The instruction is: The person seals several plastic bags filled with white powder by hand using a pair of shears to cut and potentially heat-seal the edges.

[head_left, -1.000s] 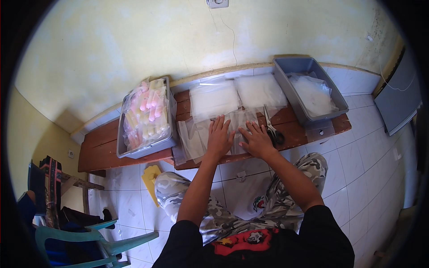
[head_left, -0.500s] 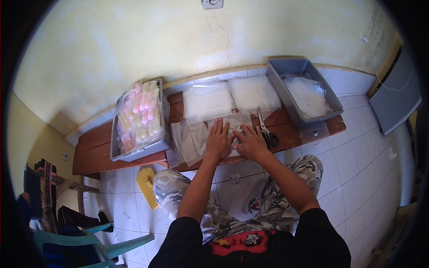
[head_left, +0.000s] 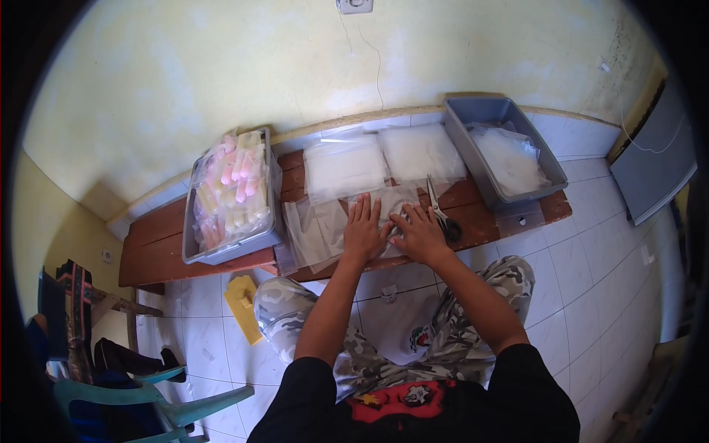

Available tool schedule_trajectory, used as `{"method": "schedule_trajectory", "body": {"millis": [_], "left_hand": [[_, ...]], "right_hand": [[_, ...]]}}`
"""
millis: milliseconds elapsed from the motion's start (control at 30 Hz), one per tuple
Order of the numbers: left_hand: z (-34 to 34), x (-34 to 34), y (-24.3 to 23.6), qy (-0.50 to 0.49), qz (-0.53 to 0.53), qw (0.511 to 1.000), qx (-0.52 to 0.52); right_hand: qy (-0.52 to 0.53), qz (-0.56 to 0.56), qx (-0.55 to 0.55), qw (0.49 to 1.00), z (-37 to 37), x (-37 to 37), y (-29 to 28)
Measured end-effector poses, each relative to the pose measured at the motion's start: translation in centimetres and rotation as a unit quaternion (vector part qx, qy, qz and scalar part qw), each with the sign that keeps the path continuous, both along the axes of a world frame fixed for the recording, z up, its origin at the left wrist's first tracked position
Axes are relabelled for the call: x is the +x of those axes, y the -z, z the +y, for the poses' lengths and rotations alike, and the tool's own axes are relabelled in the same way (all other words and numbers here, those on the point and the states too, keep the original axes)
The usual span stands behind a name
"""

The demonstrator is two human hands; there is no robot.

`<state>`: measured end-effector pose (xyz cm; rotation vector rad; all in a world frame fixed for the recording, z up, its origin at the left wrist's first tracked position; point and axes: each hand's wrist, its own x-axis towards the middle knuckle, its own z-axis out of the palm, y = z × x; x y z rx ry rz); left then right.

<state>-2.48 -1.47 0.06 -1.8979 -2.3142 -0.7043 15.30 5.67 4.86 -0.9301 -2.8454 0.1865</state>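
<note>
Clear plastic bags (head_left: 317, 230) lie flat and overlapping along the near edge of the bench. On top of them rests my left hand (head_left: 364, 230), palm down with its fingers stretched forward. Beside it my right hand (head_left: 418, 235) presses on the same plastic, fingers spread, its thumb close to the left hand. Neither hand grips anything. Just right of my right hand are scissors (head_left: 447, 225) with dark handles, their blades pointing away from me. Behind my hands are two stacks of clear plastic bags, a left stack (head_left: 344, 166) and a right stack (head_left: 423, 153).
A grey bin (head_left: 230, 255) of bagged pink and pale yellow sticks stands left on the brown wooden bench (head_left: 151, 251). Another grey bin (head_left: 480, 111) at the right holds clear plastic bags (head_left: 509, 161). A yellow object (head_left: 242, 310) and a green chair (head_left: 188, 410) are on the floor.
My hands stay on the bags, with only a tiny shift to the right. The view has moved slightly; nothing was picked up or let go.
</note>
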Motion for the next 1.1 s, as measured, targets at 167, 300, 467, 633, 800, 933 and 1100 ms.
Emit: {"method": "schedule_trajectory", "body": {"millis": [167, 300, 467, 633, 800, 933, 1100], "left_hand": [[0.0, 0.1, 0.3, -0.003, 0.005, 1.0, -0.006], [0.0, 0.2, 0.3, -0.002, 0.011, 1.0, -0.003], [0.0, 0.3, 0.3, 0.003, 0.011, 1.0, -0.004], [-0.1, 0.3, 0.0, 0.005, 0.015, 1.0, -0.003], [0.0, 0.5, -0.3, 0.008, 0.009, 1.0, -0.02], [-0.3, 0.3, -0.3, 0.0, 0.005, 0.999, -0.035], [-0.1, 0.1, 0.1, 0.0, 0.018, 0.999, -0.027]], "right_hand": [[-0.001, 0.004, -0.009, 1.0, 0.0, 0.1, -0.2], [0.007, -0.004, -0.012, 1.0, 0.2, 0.3, -0.7], [0.002, 0.011, -0.004, 1.0, 0.2, 0.4, -0.5], [0.003, 0.019, -0.006, 1.0, 0.1, 0.4, -0.5], [0.001, 0.105, 0.022, 0.994, 0.2, 1.3, -1.3], [0.108, 0.149, -0.042, 0.982, -0.1, 3.4, -2.6], [0.207, 0.055, -0.042, 0.976, 1.1, 5.2, -1.5]]}}
